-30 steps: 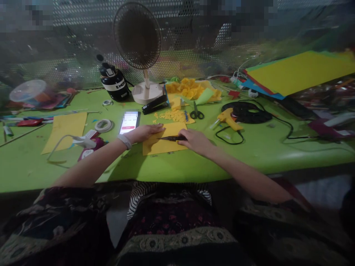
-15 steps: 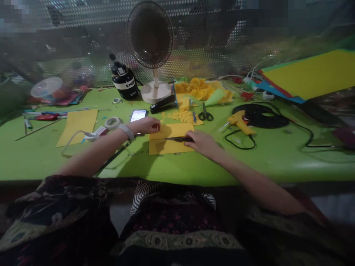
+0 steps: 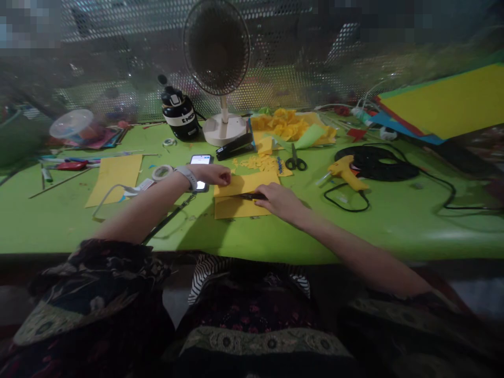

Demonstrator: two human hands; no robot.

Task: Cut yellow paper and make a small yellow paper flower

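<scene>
A sheet of yellow paper (image 3: 232, 210) lies in front of me, with a long cut across it from its left side. My right hand (image 3: 281, 203) is closed around a pair of dark scissors (image 3: 249, 196), whose blades lie along that cut. The scissors' handles are mostly hidden by my fingers. At the paper's upper left edge, my left hand (image 3: 219, 175) is closed in a pinch on the sheet. Just behind it lies a lit phone (image 3: 202, 159), partly covered by my wrist. Small yellow paper cuttings (image 3: 258, 164) are scattered beyond the sheet.
A second pair of scissors (image 3: 295, 160), a yellow glue gun (image 3: 346, 173) with a black cord, and a black coil (image 3: 378, 161) lie to the right. Behind stand a fan (image 3: 224, 128) and a black bottle (image 3: 181, 118). A tape roll (image 3: 162, 172) and another yellow sheet (image 3: 114, 178) lie left.
My right hand and the scissors have moved left along the sheet, bringing the blades further into the paper. My left hand stays at the paper's edge. The whole view has shifted slightly.
</scene>
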